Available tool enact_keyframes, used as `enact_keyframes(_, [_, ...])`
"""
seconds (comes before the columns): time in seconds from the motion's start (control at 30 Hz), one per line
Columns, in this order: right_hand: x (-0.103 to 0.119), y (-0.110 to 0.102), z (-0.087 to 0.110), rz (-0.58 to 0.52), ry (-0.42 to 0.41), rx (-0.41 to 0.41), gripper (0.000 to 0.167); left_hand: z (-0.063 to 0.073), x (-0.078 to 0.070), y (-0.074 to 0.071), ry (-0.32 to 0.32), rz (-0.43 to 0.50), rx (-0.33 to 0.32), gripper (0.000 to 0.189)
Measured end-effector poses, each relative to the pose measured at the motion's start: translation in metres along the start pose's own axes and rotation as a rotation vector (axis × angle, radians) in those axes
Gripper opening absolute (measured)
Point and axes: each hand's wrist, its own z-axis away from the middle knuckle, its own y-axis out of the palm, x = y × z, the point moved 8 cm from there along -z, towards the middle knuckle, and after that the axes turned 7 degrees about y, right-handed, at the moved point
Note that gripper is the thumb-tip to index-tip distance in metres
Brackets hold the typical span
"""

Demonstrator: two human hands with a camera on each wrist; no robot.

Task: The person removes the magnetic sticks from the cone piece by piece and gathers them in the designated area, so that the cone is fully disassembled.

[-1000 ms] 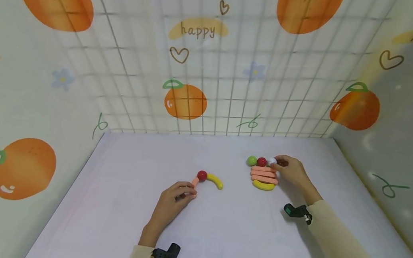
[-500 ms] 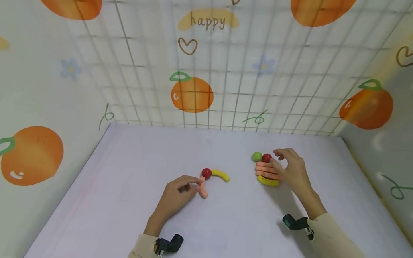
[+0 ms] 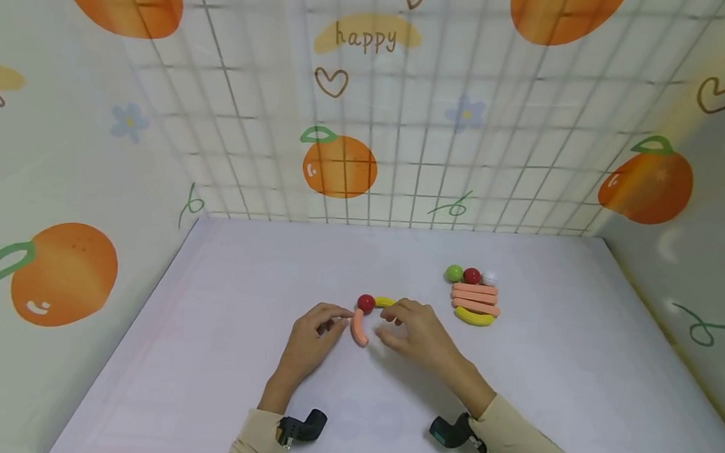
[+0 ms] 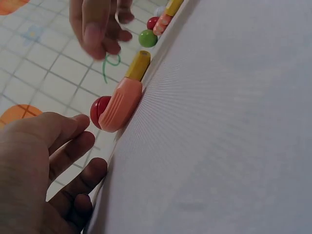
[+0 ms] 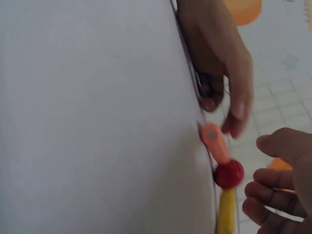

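A curved pink toy sausage (image 3: pixel 359 328) lies on the white table, its far end against a red ball (image 3: pixel 366 302). From that ball a yellow toy banana (image 3: pixel 384 302) runs to the right, partly hidden behind my right hand (image 3: pixel 421 336). That hand hovers over the table with loosely bent fingers and nothing between them. My left hand (image 3: pixel 311 342) rests just left of the sausage, thumb and fingers apart. In the left wrist view a small gap shows between the left fingertips and the grooved sausage (image 4: pixel 122 105).
At the right, several pink sausages (image 3: pixel 475 297) lie side by side. Behind them sit a green ball (image 3: pixel 454 273), another red ball (image 3: pixel 472 275) and a white ball (image 3: pixel 488 278). A second banana (image 3: pixel 474 318) lies in front. Patterned curtains (image 3: pixel 341 165) stand behind the table (image 3: pixel 260 247).
My right hand has left the white ball and moved left and nearer, beside the sausage. The sausage has turned, and the left fingers have come off it. The view has shifted slightly.
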Motion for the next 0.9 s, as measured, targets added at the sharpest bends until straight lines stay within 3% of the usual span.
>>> enact_keyframes(0.13, [0.011,0.028,-0.008,0.064,0.032,0.045,0.031,-0.001,0.003,0.000,-0.002,0.022,0.005,0.016])
enact_keyframes(0.27, [0.013,0.043,-0.012,0.101,0.056,0.067,0.029,-0.001,0.005,-0.001,-0.005,0.027,-0.008,0.016])
enact_keyframes(0.4, [0.015,0.040,-0.009,0.095,-0.002,0.079,0.021,-0.004,0.006,-0.005,0.008,0.022,-0.024,0.019])
enact_keyframes(0.6, [0.005,0.031,0.001,0.124,-0.050,0.111,0.022,-0.004,0.004,-0.004,0.004,-0.006,-0.035,0.027])
enact_keyframes(0.73, [0.001,0.031,0.002,0.087,-0.055,0.121,0.021,-0.005,0.003,-0.003,0.012,-0.053,-0.008,0.035])
enact_keyframes(0.9, [0.005,0.032,0.002,0.042,-0.106,0.121,0.020,-0.005,-0.004,0.005,0.083,-0.087,0.036,0.041])
